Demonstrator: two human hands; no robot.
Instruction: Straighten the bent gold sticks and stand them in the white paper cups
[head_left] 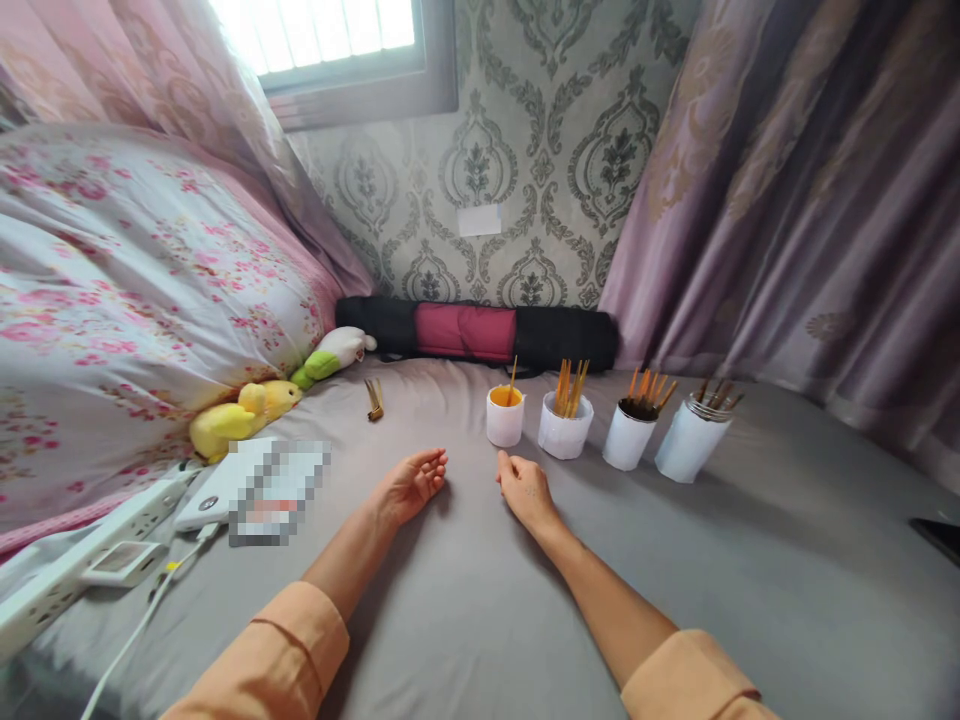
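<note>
My left hand [414,487] rests over the grey sheet, palm turned inward, its fingers loosely curled with nothing in them. My right hand [526,490] is closed in a loose fist, and nothing sticks out of it; the inside of the palm is hidden. Just beyond it stands a small white cup [505,422] with a yellow-orange inside and one thin stick. To its right are a wider white cup [565,438] with several orange-yellow sticks, a white-wrapped cup [627,441] with orange-brown sticks, and a white-wrapped glass jar [690,446] with dark brown sticks.
A small brass-coloured object with thin prongs [374,402] lies on the sheet [450,620]. At left are a power strip [82,560], a white device [214,490] with a cable, and plush toys [225,425]. A black and maroon roll [465,332] lies along the wall.
</note>
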